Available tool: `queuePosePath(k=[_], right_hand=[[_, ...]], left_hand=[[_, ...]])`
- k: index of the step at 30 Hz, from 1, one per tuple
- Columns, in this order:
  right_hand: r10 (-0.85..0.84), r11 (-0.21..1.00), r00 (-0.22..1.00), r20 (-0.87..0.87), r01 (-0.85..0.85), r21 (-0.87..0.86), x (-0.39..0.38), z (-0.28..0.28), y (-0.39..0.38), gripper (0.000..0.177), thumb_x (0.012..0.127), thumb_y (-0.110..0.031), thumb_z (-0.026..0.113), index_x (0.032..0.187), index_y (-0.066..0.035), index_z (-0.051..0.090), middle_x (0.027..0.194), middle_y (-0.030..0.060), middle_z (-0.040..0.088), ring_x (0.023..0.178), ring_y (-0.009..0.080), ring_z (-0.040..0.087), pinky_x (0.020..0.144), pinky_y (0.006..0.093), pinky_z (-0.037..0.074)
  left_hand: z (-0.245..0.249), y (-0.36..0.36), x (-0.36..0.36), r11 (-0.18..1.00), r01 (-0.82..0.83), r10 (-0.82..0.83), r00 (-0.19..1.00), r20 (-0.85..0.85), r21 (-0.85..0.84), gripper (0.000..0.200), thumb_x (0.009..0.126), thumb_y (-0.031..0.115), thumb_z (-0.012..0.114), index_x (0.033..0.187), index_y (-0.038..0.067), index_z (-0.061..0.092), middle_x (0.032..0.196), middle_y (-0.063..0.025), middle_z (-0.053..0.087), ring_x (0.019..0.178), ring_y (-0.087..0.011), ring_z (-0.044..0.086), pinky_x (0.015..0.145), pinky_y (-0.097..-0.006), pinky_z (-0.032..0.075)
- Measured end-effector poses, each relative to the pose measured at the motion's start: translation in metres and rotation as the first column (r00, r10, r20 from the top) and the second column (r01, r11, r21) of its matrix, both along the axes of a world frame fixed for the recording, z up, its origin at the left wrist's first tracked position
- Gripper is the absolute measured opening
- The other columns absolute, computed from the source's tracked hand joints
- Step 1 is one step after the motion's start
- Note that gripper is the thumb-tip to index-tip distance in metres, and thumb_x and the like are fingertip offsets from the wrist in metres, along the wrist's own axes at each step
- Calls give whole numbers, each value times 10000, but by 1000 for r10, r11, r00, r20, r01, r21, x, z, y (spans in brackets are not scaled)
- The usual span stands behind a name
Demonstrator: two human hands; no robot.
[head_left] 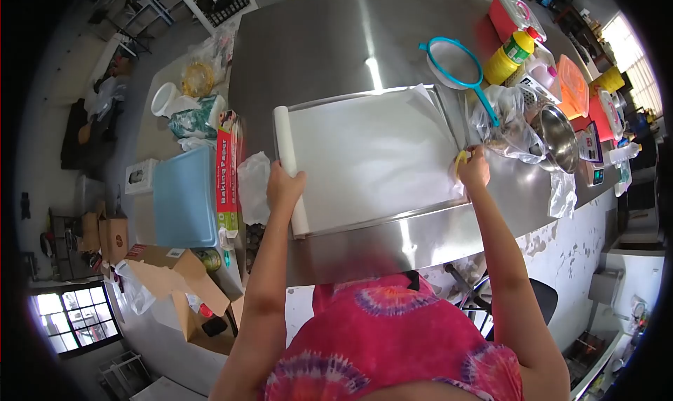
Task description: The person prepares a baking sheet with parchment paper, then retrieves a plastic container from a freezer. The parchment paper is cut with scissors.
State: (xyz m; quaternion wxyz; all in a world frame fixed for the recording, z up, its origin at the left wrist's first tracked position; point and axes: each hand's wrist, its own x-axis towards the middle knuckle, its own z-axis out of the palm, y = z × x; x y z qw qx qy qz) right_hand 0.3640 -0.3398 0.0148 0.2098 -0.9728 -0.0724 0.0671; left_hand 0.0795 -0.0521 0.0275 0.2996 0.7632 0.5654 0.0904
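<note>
A sheet of white baking paper (371, 159) lies over a metal tray (350, 225) on the steel table. Its rolled part (284, 138) runs along the tray's left side. My left hand (284, 185) is closed round the lower half of this roll. At the tray's right edge, my right hand (475, 168) has its fingers closed on yellow-handled scissors (460, 162); the blades are hard to make out. The paper's upper right corner lifts a little near the tray's rim.
Left of the tray are a red baking paper box (226, 166), crumpled paper (254, 187) and a blue lid (185, 196). To the right lie a blue-rimmed strainer (454, 63), a plastic bag (506, 120), a steel bowl (555, 138) and a yellow bottle (510, 56).
</note>
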Motion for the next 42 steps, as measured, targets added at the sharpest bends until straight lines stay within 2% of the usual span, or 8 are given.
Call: queuePosePath(k=[16,26,28,30,32,34,37,42], right_hand=[[-83,989,997,-9,83,122,0,-11,-12,508,633,-291,766,1041,-166,490,778,55,664,779,287,641,685,396,475],[80,996,964,255,-90,28,-37,33,-11,497,700,-298,728,1107,-123,501,737,68,663,717,274,645,601,374,477],[288,951,955,67,-293,99,-63,58,-11,508,729,-304,725,1134,-70,529,716,78,653,608,201,642,505,315,470],[520,768,765,-381,-223,600,-88,39,-23,518,756,-297,720,1145,-7,538,716,70,645,540,127,611,435,256,444],[657,740,295,-694,-75,669,-120,73,-24,496,791,-277,696,1155,13,527,726,54,640,542,92,582,442,226,442],[629,775,59,-775,-123,620,-140,67,-32,503,815,-292,671,1179,14,508,729,41,611,564,90,554,486,211,437],[663,727,-135,-736,-117,677,-156,60,-37,512,827,-337,654,1188,-5,506,723,15,551,589,68,496,536,206,427],[668,743,-69,-741,9,669,-179,54,-32,507,842,-410,612,1140,-10,520,707,-12,491,593,60,445,536,192,383]], left_hand=[[-2,10,-1,988,-53,66,994,-85,147,460,647,306,639,1006,22,597,984,-141,621,914,-312,598,798,-397,471],[-21,29,-27,962,-47,159,897,412,-269,387,665,218,629,946,-44,577,809,-116,620,719,-218,610,655,-321,488],[-7,22,-26,805,-36,404,764,504,-592,370,712,179,596,1009,-30,527,811,-92,574,704,-213,588,639,-331,491],[-11,20,-27,760,31,454,690,564,-650,378,732,180,585,1039,-25,501,833,-95,565,717,-216,585,641,-334,494],[-18,21,-27,711,111,503,610,612,-695,388,753,182,575,1069,-19,476,856,-98,556,730,-218,582,643,-337,497],[-24,23,-24,626,190,554,574,603,-756,368,777,202,571,1062,-9,472,873,-99,553,755,-213,578,654,-340,501],[-18,14,-15,662,197,539,545,642,-723,261,836,250,529,932,7,536,788,-96,579,675,-213,584,621,-344,503],[-7,-2,4,673,166,580,486,653,-721,318,814,184,564,1051,-4,468,850,-85,544,714,-208,573,638,-335,501]])
